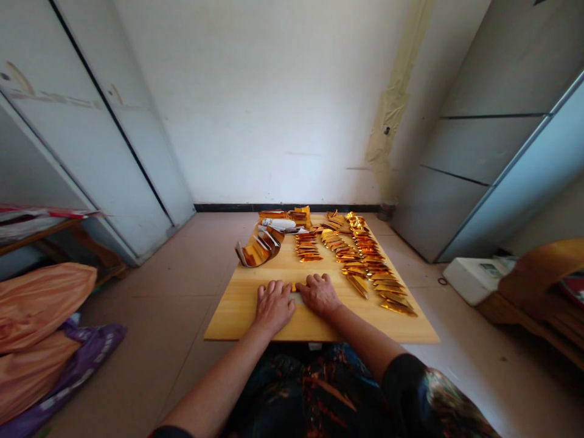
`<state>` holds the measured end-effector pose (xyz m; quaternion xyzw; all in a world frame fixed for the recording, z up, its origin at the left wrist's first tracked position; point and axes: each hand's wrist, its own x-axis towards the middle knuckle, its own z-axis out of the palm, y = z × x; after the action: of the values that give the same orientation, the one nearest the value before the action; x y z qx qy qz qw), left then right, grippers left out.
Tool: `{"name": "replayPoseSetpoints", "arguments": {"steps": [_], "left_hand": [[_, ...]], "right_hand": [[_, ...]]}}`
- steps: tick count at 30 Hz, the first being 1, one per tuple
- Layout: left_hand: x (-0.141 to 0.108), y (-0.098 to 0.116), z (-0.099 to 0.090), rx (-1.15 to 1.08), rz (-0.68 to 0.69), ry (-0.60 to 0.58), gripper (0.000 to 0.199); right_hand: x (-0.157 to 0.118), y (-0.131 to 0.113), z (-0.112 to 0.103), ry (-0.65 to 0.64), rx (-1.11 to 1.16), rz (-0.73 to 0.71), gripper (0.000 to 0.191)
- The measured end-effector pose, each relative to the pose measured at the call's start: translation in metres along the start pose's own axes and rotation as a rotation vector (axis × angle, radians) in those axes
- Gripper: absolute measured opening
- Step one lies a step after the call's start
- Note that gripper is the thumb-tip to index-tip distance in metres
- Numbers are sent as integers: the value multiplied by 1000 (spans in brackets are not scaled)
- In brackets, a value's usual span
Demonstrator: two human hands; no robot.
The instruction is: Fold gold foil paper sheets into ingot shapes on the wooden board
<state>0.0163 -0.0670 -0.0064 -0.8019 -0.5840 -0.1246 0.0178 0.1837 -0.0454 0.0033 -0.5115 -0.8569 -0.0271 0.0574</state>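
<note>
A small piece of gold foil paper (pixel 294 288) lies on the wooden board, mostly covered by my hands. My left hand (pixel 274 307) is at its left end, fingers curled and pressed down on it. From the other side, my right hand (pixel 320 295) pinches its right end with bent fingers. Just beyond my hands is a short row of folded gold foil pieces (pixel 307 246). Longer overlapping rows of folded gold pieces (pixel 371 252) run down the right side. To the far left stands a curved stack of gold foil sheets (pixel 259 250).
The wooden board (pixel 228 313) is low, in front of my lap. A white rolled item (pixel 278 224) sits at its back edge. A grey refrigerator (pixel 456 182) stands at right, with a white box (pixel 474 280) near it. Orange bags (pixel 41 310) lie at left.
</note>
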Motion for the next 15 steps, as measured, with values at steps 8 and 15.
{"name": "replayPoseSetpoints", "arguments": {"steps": [8,15], "left_hand": [[0,-4,10,21,17,49,44],[4,-9,15,-9,184,13,47]], "right_hand": [[1,0,2,3,-7,-6,32],[2,0,3,14,-10,-11,33]]}}
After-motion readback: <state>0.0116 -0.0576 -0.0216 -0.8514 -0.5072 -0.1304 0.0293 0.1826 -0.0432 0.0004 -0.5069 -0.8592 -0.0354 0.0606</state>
